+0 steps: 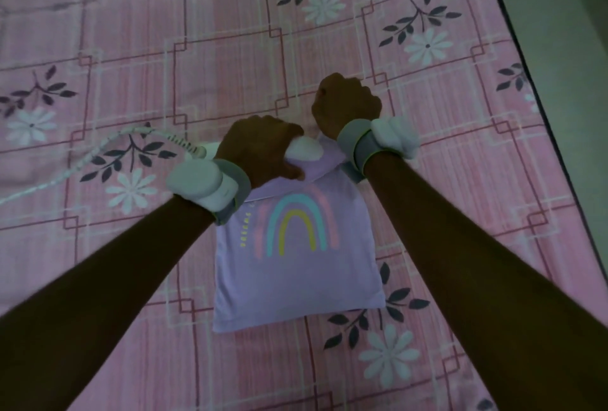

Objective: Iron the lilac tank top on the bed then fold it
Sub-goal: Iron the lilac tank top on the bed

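A lilac tank top (pixel 296 272) with a rainbow print lies flat on the pink flowered bed sheet (pixel 131 65), hem toward me. My left hand (pixel 260 150) is shut on the handle of a white iron (pixel 304 150), which rests on the top's far edge near the neckline. My right hand (pixel 345 102) is a closed fist just beyond the top's far right corner, seemingly pinching the strap there; the fabric inside the fist is hidden.
The iron's white cord (pixel 98 153) trails left across the sheet. The bed's dark-piped edge (pixel 539 88) runs down the right side, with floor (pixel 566 15) beyond it.
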`<state>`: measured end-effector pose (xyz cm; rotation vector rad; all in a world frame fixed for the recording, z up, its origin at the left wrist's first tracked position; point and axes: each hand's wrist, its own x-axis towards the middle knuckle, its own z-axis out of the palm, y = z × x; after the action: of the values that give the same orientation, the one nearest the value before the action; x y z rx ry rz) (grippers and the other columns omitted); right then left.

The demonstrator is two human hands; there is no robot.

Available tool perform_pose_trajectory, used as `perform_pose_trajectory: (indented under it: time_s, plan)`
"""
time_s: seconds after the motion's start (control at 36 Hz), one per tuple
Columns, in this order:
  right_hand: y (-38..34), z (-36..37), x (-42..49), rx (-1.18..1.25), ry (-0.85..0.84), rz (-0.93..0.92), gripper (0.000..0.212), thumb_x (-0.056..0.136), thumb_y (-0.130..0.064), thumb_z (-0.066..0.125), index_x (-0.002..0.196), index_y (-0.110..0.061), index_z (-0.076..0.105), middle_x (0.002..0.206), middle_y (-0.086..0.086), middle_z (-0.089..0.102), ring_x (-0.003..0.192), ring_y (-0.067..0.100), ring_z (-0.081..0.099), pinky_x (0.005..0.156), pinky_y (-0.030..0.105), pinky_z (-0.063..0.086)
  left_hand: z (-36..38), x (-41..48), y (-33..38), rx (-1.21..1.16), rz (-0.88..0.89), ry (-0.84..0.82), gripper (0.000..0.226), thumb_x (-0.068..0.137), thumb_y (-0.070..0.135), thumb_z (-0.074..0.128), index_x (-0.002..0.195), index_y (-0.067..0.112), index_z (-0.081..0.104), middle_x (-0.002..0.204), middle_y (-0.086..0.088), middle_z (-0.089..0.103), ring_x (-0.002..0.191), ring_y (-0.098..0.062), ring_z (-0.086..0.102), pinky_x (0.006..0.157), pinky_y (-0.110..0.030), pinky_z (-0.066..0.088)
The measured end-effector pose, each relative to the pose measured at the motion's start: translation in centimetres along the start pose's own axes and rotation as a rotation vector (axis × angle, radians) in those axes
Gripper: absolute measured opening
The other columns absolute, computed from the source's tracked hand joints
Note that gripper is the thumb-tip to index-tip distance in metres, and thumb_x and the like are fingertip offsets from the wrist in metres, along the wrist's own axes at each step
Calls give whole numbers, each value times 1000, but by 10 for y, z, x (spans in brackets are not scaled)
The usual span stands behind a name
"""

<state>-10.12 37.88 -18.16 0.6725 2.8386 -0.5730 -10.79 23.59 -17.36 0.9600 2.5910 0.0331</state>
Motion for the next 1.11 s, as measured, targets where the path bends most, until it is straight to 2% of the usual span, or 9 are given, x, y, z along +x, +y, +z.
perform_pose_trajectory:
  time_s: [0.22,0.47,0.53,0.61,0.72,0.75,0.81,0.89,1.11]
  plan:
    - [0,2,-26,-4,13,-22,34,96,-28,43,124,-11,52,128,14,55,118,35,54,93,37,40,-15,7,-1,-4,2,15,67,64,55,76,121,26,58,121,-14,65,111,-35,57,91,-42,46]
    - [-12,9,-69,28,-35,-3,31,96,-24,41,119,-8,54,124,14,58,114,36,55,92,37,41,17,-97,10,-67,0,-118,72,70,54,71,133,27,47,128,-10,61,116,-31,56,94,-37,43]
    - [-12,18,-81,31,-26,-4,29,96,-23,42,116,-9,56,124,14,58,112,36,56,90,36,42,32,-123,10,-81,-5,-139,72,68,52,74,130,24,52,121,-12,66,108,-33,62,89,-38,48]
    - [-11,32,-97,54,-28,9,28,96,-23,41,114,-11,58,128,13,57,113,36,57,91,36,42,58,-154,11,-25,62,-117,65,58,54,79,111,19,65,88,-12,74,71,-35,71,60,-39,57]
    - [-9,35,-111,42,-47,16,30,97,-26,39,117,-12,56,124,14,58,115,37,55,94,38,41,66,-170,18,-12,97,-64,60,58,66,56,98,22,67,72,-3,74,55,-27,70,46,-29,54]
    - [-10,35,-114,37,-42,11,30,97,-26,39,117,-12,56,124,14,59,115,36,55,94,38,41,64,-171,21,-5,101,-69,60,58,65,61,99,22,67,74,-3,75,58,-26,70,48,-29,55]
    - [-11,34,-116,33,-29,4,29,97,-25,39,116,-12,57,122,13,59,113,36,56,92,37,41,56,-168,30,-46,84,-130,64,62,60,72,112,21,64,93,-7,75,79,-30,72,65,-35,57]
    - [-15,28,-112,57,8,-4,28,97,-24,40,114,-12,58,121,12,60,112,35,57,91,37,42,44,-152,39,-67,43,-128,69,73,57,67,132,27,47,125,-7,63,113,-31,59,90,-38,47]
    - [-17,21,-110,71,54,22,29,95,-25,41,113,-11,59,121,13,60,111,34,57,90,37,43,34,-109,56,-18,94,-59,60,74,46,71,124,18,53,122,-15,61,110,-35,57,87,-41,47]
